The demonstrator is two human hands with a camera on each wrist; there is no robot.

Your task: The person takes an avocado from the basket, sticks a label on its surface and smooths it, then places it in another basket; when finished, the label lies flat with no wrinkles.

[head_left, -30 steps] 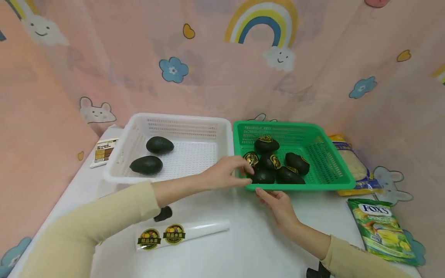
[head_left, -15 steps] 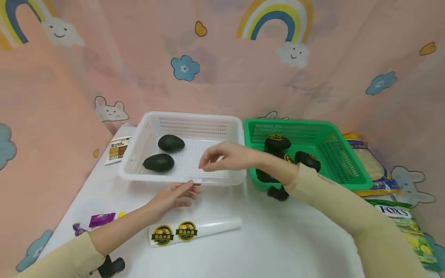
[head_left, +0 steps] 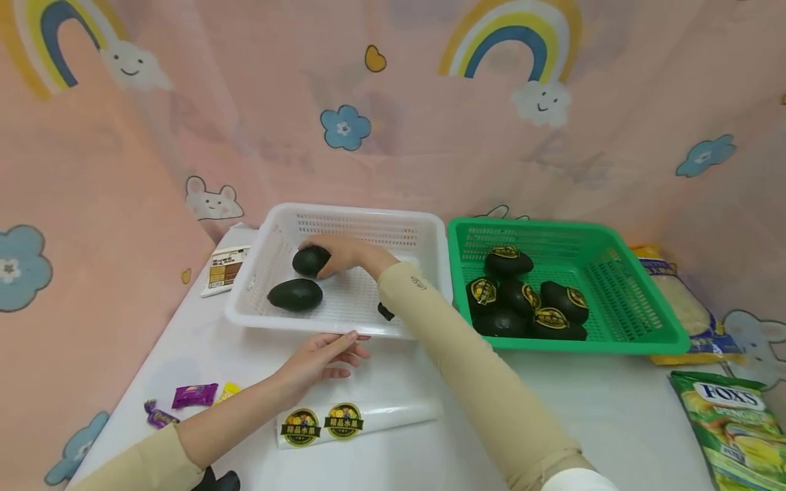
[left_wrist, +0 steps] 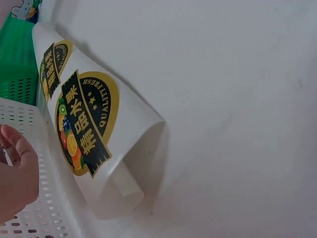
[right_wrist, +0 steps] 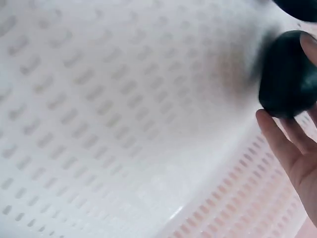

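In the white basket [head_left: 270,322] lie two dark avocados. My right hand [head_left: 345,251] reaches in and grips the farther avocado [head_left: 310,261]; the right wrist view has the thumb on one side of this avocado [right_wrist: 286,74] and fingertips on the other. The nearer avocado [head_left: 296,295] rests untouched beside it. At the basket's front rim is my left hand [head_left: 312,361], thumb at the rim and fingers loosely extended, holding nothing. Just in front of that hand lies a rolled white sheet [head_left: 393,419] bearing round black-and-gold fruit stickers [head_left: 344,421].
A green basket [head_left: 620,346] to the right holds several avocados [head_left: 500,322] with gold labels. Bags lie at the right, including a FOX'S candy bag [head_left: 731,423] and a blue-yellow bag [head_left: 681,303]. Wrapped candies [head_left: 194,395] lie front left, a packet [head_left: 225,268] beyond.
My right hand has moved from the green basket's front rim into the white basket and onto an avocado. The left hand has left the green basket for the white basket's front rim.
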